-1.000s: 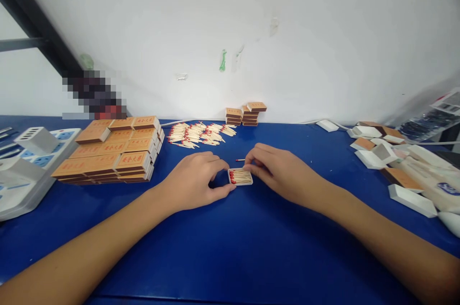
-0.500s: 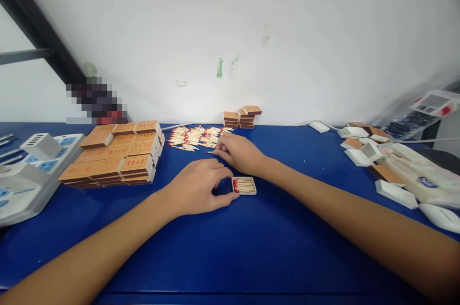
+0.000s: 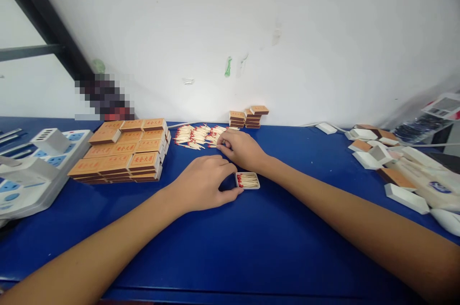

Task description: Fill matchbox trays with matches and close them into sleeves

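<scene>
A small white matchbox tray (image 3: 258,185) lies on the blue table, partly filled with red-tipped matches (image 3: 248,180). My left hand (image 3: 203,182) rests beside it, thumb and fingers closed around the tray's left end. Beyond the tray, my right hand (image 3: 242,149) reaches to the near right edge of a loose match pile (image 3: 190,136). Its thumb and index finger are pinched together at a match (image 3: 212,146) whose red head points left. The palm and other fingers hide part of the pile.
Stacked orange matchboxes (image 3: 118,151) stand at left, next to a white power strip (image 3: 53,170). A smaller matchbox stack (image 3: 252,120) is against the wall. White trays (image 3: 406,198), box sleeves (image 3: 397,179) and a plastic packet (image 3: 427,180) lie at right.
The view has shifted slightly, moving the scene rightward. My right fingertips have moved a little farther back against the match pile. The left hand stays at the tray.
</scene>
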Demonstrator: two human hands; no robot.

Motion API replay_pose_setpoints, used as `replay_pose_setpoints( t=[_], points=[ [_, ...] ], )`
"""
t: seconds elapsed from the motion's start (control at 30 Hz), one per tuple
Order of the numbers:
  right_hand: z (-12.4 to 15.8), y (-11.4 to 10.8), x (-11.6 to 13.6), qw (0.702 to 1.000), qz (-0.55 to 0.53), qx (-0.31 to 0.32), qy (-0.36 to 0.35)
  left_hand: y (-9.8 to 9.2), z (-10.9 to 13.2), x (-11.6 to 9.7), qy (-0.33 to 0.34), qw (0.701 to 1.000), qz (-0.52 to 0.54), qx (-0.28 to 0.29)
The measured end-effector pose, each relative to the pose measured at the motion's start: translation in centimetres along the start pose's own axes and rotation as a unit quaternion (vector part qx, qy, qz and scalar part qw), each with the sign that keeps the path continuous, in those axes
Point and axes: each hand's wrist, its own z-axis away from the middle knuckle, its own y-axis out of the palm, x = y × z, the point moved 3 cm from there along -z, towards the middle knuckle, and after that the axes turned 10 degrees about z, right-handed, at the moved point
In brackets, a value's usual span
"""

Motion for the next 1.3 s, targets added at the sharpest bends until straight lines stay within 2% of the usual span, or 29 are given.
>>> replay_pose_setpoints(
  t=[0.27, 0.5, 0.67, 0.93, 1.03, 1.3],
  points=[
    [0.1, -0.1, -0.6, 1.0, 0.029, 0.007, 0.008, 0.1, 0.1, 0.2, 0.007, 1.0, -0.003, -0.006],
    [1.0, -0.8, -1.1, 0.997, 0.06, 0.046, 0.0, 0.0, 0.0, 0.1, 0.014, 1.0, -0.009, -0.008],
    [3.4, -2.9, -1.7, 0.994, 0.088, 0.067, -0.002, -0.1, 0.1, 0.0, 0.014, 1.0, -0.01, -0.009],
    [9.0, -5.6, -5.9, 0.996, 0.056, 0.061, 0.019, -0.1, 0.0, -0.1, -0.003, 1.0, 0.005, -0.001],
    [9.6, -5.8, -6.4, 0.998, 0.018, 0.055, 0.031, 0.0, -0.1, -0.1, -0.013, 1.0, 0.013, 0.007],
    [9.4, -4.9, -5.4, 0.998, -0.016, 0.04, 0.041, -0.2, -0.1, 0.4, -0.021, 1.0, 0.017, -0.005]
  ],
)
